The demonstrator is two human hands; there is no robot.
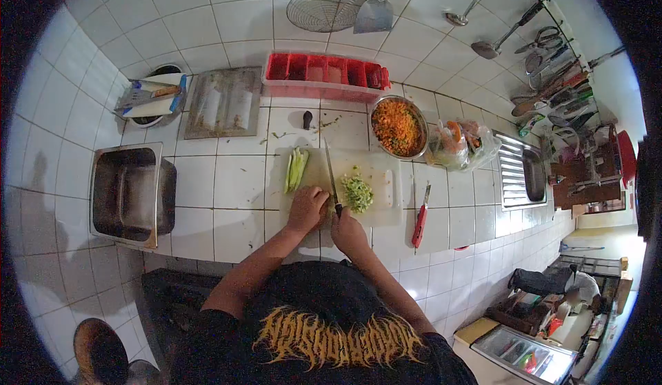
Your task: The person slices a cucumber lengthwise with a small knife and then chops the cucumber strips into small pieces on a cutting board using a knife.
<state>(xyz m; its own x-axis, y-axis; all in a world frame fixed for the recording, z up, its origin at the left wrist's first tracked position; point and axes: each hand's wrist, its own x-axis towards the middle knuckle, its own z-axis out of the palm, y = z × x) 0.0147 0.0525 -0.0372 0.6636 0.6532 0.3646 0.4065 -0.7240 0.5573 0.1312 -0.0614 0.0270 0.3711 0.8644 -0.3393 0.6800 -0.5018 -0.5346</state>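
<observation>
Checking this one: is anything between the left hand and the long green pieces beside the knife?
Nothing visible. The left hand is close to the near end of the long green pieces. The knife in the right hand lies to their right, between them and the chopped pile.

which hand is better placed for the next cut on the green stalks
Probably the right: the right hand grips the knife, its blade between the green stalks and the chopped pile. The left hand has no knife and sits near the stalks, so it seems better suited to steadying.
</observation>
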